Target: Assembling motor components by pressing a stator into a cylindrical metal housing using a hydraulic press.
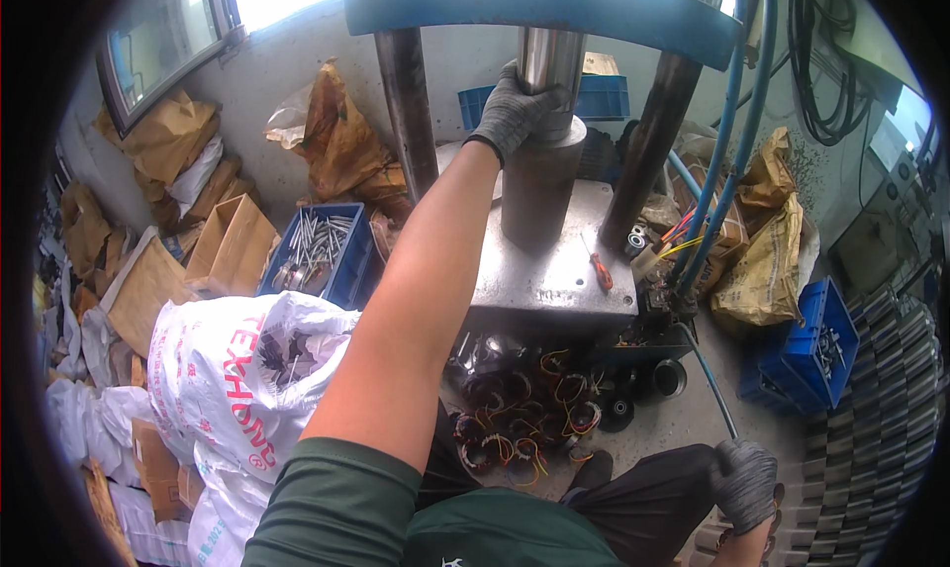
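Observation:
My left hand, in a grey glove, reaches up and grips a steel cylinder that stands upright on the metal press table, right under the shiny ram of a blue-framed press. My right hand, also gloved, is low at my right side, closed around a thin blue-grey lever rod that runs up toward the machine. A red-handled screwdriver lies on the table to the right of the cylinder.
Wound motor stators with coloured wires lie on the floor below the table. A blue crate of metal shafts, white sacks, cardboard boxes and brown bags crowd the left. Another blue crate and stacked dark parts stand right.

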The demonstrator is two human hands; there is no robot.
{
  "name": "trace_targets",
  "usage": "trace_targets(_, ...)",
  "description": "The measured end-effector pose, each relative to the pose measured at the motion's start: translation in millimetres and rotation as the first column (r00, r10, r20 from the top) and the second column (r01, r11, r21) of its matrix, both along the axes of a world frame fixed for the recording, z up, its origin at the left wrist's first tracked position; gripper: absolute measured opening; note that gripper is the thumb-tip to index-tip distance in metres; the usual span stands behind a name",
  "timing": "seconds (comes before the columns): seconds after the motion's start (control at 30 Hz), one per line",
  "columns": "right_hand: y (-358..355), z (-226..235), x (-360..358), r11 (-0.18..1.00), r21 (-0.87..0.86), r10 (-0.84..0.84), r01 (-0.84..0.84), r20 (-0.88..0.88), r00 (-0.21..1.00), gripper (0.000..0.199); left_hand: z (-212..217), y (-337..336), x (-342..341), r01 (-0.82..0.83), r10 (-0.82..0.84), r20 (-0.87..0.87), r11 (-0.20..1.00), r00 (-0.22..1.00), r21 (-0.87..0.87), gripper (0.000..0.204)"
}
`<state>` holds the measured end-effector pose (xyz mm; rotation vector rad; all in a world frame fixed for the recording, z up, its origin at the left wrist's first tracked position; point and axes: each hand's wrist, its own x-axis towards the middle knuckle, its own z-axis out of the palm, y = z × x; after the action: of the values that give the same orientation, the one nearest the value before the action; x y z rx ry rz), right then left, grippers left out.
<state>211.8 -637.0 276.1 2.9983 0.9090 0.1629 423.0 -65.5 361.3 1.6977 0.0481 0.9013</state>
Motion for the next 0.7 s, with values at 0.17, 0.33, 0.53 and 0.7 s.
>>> trace_targets(0.17,-5.5,5.1,4.0,0.999,-0.026,0.036,-0.038,-0.063,0.997,0.014,-1.1,-0.9,-0.4,-0.001,0.001,-0.036,1.0,0.999,0.004,0.083)
trace_targets(0.33,-1.9,20.5,7.0,0.999,-0.001,0.044,-0.046,-0.243,0.969,0.024,-0.5,-3.7,-1.3,0.039,-0.038,-0.051,0.999,0.998,0.021,0.08)
trace_targets(0.53,2.7,37.4,21.0,0.977,0.206,0.093,-0.057,-0.165,0.982,0.027,4.2,-6.2,-10.8,-0.035,0.043,-0.154,0.998,0.987,0.053,0.075)
trace_targets(0.7,-2.4,39.7,24.0,0.995,0.034,0.101,-0.096,-0.303,0.948,0.028,3.0,-3.7,-7.8,-0.055,0.062,-0.147,0.997,0.987,0.049,0.074)
